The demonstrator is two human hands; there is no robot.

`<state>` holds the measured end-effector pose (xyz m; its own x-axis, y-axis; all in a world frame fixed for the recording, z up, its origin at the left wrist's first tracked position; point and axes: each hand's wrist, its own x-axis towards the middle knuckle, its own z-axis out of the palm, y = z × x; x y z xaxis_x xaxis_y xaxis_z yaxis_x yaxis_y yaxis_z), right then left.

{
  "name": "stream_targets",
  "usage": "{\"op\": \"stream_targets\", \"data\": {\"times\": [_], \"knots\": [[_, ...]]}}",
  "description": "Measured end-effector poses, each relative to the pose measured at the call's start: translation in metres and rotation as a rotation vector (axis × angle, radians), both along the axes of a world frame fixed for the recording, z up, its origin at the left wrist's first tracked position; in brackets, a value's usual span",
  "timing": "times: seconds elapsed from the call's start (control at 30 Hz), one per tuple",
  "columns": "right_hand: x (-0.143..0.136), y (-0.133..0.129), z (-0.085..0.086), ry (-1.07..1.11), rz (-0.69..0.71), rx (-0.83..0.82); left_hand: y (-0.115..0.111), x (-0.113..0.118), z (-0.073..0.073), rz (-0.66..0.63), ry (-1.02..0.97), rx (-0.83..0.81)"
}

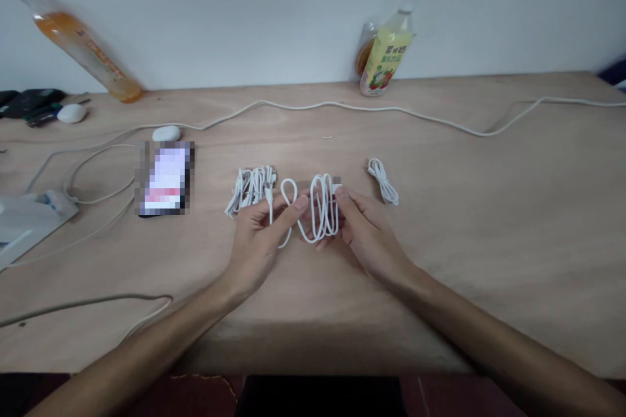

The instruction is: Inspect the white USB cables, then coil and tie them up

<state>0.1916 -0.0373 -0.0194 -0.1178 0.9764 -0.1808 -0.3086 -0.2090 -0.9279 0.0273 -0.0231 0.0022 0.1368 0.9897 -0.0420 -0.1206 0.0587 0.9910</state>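
Note:
A white USB cable (323, 212), partly wound into loose loops, is held between both hands above the table. My left hand (267, 231) pinches a curve of it between thumb and fingers, and one thin end with a plug stands up by the index finger. My right hand (364, 221) grips the USB plug and the edge of the coils, its fingers partly hidden behind the loops. Just behind my left hand lies a group of bundled white cables (252, 184). To the right, apart from my right hand, rests a single coiled white cable (383, 180).
A phone (167, 179) and a white earbud case (167, 134) lie on the left. One long white cord (337, 104) crosses the back of the table. An orange drink bottle (88, 52) and a yellow-labelled bottle (388, 45) lean against the wall. A white power strip (34, 228) sits far left.

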Motion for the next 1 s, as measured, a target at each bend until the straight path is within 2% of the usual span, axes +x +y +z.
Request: {"op": "stream_targets", "data": {"times": [0.17,0.43,0.63,0.77,0.9,1.0], "knots": [[0.001,0.0,-0.001,0.067,0.007,0.007,-0.002,0.002,0.001,-0.017,-0.085,-0.028],[-0.001,-0.002,0.005,0.268,0.151,-0.088,-0.005,0.002,0.008,-0.067,-0.126,-0.138],[-0.003,-0.006,0.003,0.214,0.181,-0.111,-0.007,0.002,0.007,-0.14,-0.187,-0.169],[-0.004,-0.007,0.004,0.172,0.155,-0.036,-0.009,0.002,0.008,-0.186,-0.276,-0.21],[-0.004,-0.007,0.007,0.098,0.153,0.066,-0.01,0.0,0.001,-0.21,-0.203,-0.166],[-0.003,-0.008,0.006,0.045,0.129,0.079,-0.012,-0.002,-0.006,-0.213,-0.156,-0.132]]}}
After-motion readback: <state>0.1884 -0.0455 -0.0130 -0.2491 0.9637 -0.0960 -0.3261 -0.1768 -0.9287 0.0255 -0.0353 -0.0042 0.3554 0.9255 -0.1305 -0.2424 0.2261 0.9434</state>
